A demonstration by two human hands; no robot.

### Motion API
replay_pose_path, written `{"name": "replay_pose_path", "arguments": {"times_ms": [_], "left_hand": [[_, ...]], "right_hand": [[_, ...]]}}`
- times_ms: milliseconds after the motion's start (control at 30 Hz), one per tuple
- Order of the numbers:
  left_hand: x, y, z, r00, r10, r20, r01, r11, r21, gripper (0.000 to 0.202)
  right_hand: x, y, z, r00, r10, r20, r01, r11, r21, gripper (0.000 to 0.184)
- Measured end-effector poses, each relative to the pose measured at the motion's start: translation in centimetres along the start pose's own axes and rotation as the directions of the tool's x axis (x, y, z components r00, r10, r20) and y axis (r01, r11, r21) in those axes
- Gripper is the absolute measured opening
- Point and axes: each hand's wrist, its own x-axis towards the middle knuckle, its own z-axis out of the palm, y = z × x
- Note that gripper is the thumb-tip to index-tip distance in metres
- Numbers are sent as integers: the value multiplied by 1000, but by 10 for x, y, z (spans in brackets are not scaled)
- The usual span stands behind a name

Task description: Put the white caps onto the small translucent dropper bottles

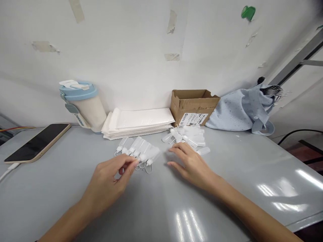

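My left hand (111, 178) has thumb and forefinger pinched on the white cap end of a small translucent plastic bottle (150, 153). That bottle lies at the right of a row of similar bottles (136, 144), whose caps have thin looped straps and point toward me. My right hand (190, 163) hovers at the near edge of a loose pile of the same bottles (193, 134). Its fingers are apart and curved, with nothing visible between them. One bottle (203, 151) lies just beyond the right hand's knuckles, partly apart from the pile.
Behind the bottles are a stack of white padded envelopes (143, 119) and an open cardboard box (195, 107). A tumbler (88, 106) and a charging phone (37, 143) are left on the grey table (141, 208). Light-blue cloth (234, 109) lies at right against the wall.
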Motion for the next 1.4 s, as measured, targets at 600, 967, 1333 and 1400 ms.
{"name": "replay_pose_path", "arguments": {"times_ms": [600,967,1333,1400], "left_hand": [[5,-23,11,930,364,58,-328,744,582,25],[3,-23,12,961,269,60,-259,809,528,31],[4,-16,8,991,134,1,-128,942,311,21],[4,-15,8,995,98,1,-95,956,279,21]], "right_hand": [[4,17,10,984,179,-4,-165,899,-405,26],[7,17,15,986,155,-53,-164,912,-376,36],[10,21,17,983,117,-139,-154,945,-289,28],[9,19,13,979,110,-172,-151,958,-242,27]]}}
